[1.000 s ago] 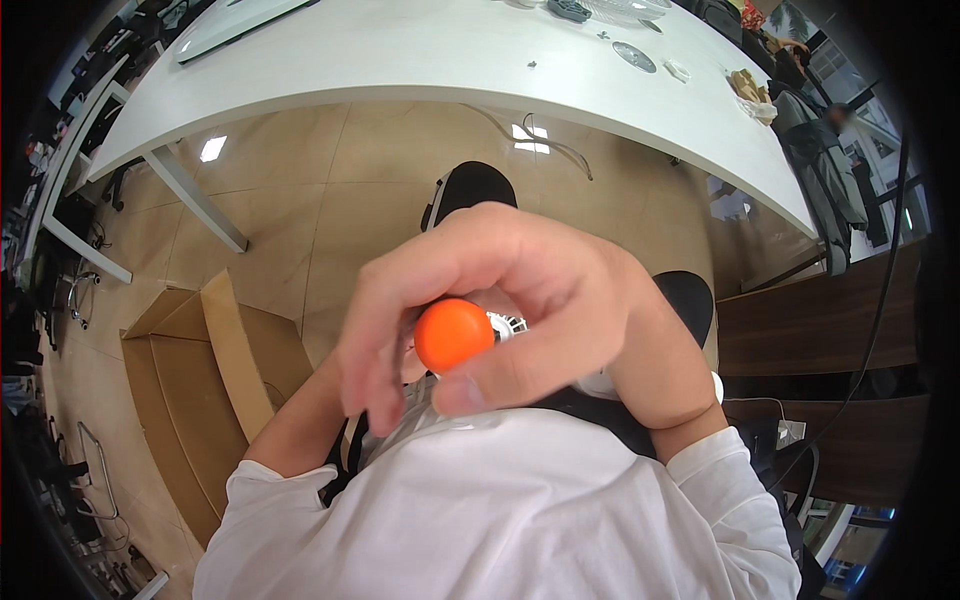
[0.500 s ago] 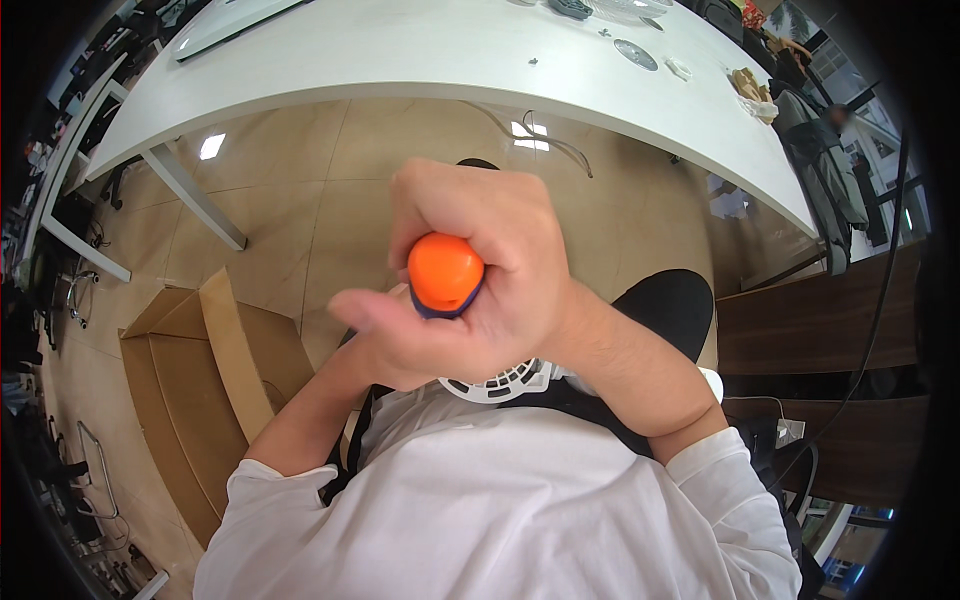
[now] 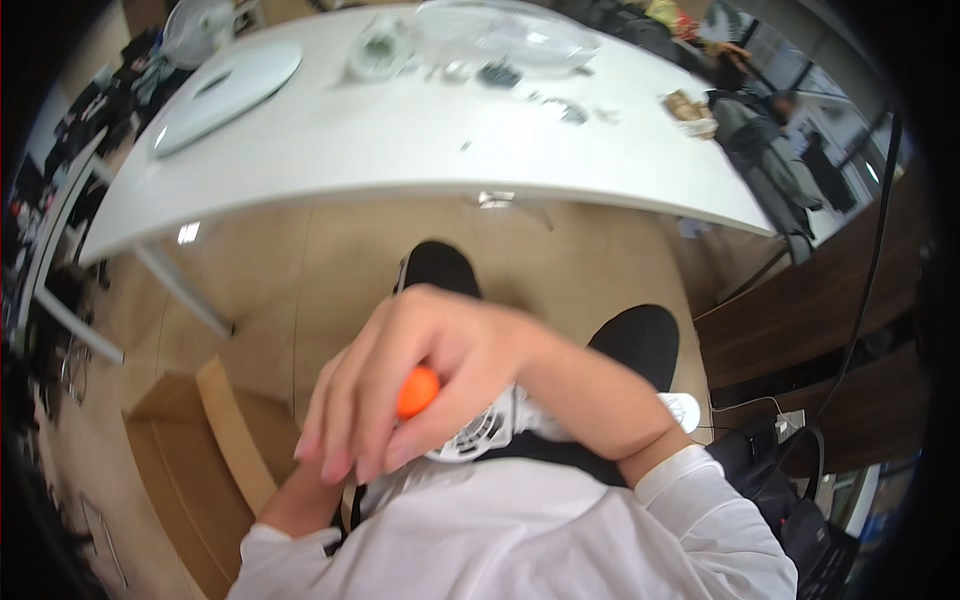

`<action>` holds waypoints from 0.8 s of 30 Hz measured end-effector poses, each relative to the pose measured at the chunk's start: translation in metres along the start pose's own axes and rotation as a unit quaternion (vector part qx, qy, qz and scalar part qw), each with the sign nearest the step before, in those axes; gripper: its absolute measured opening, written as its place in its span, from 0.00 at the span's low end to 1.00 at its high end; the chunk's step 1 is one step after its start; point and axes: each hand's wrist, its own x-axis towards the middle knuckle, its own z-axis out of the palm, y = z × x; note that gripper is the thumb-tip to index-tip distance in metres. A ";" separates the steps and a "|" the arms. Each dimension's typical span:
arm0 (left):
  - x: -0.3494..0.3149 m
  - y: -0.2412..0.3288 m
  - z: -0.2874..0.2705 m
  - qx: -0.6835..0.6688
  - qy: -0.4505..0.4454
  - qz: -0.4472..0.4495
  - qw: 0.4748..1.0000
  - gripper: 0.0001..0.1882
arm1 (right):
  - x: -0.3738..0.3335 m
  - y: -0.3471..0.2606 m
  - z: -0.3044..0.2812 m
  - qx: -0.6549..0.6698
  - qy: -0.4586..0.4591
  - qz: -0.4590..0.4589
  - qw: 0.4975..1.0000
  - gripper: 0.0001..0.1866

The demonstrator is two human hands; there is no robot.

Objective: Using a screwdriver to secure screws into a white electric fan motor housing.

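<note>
My right hand [image 3: 425, 365] reaches across in front of my body, palm down and slightly blurred. Its fingers curve loosely around an orange-ended tool handle [image 3: 418, 391], probably a screwdriver, whose round end shows between thumb and fingers. The rest of the tool is hidden. Behind it, my left hand is covered; only the left forearm [image 3: 303, 497] shows, so its fingers cannot be made out. Just below the right hand, a white slotted round fan part [image 3: 480, 437] rests at my lap, partly covered by hand and wrist.
An open cardboard box [image 3: 170, 460] stands on the floor at left. Ahead is a white table [image 3: 330, 150] bearing a flat white base [image 3: 230, 95], a clear fan grille [image 3: 510, 35], a round white part [image 3: 380, 52] and small pieces. A dark cable [image 3: 868, 300] hangs at right.
The view has tilted up, showing more of the table. My right hand has gone from a tight fist around the handle to a looser hold with fingers extended, and the left thumb is no longer visible.
</note>
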 end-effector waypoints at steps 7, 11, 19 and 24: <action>-0.006 -0.010 0.004 0.027 -0.043 -0.019 0.999 0.36 | -0.006 0.006 0.019 0.066 0.146 0.230 0.960 0.15; 0.017 -0.002 0.009 -0.084 -0.009 -0.029 0.996 0.23 | 0.001 0.013 0.038 -0.264 0.365 0.112 0.886 0.17; 0.001 -0.021 0.005 0.002 0.051 -0.010 0.999 0.13 | -0.012 -0.013 0.051 -0.316 0.335 0.152 0.874 0.11; 0.008 -0.017 -0.006 0.045 -0.031 0.042 0.998 0.13 | -0.017 -0.062 0.036 -0.288 0.131 0.232 0.920 0.14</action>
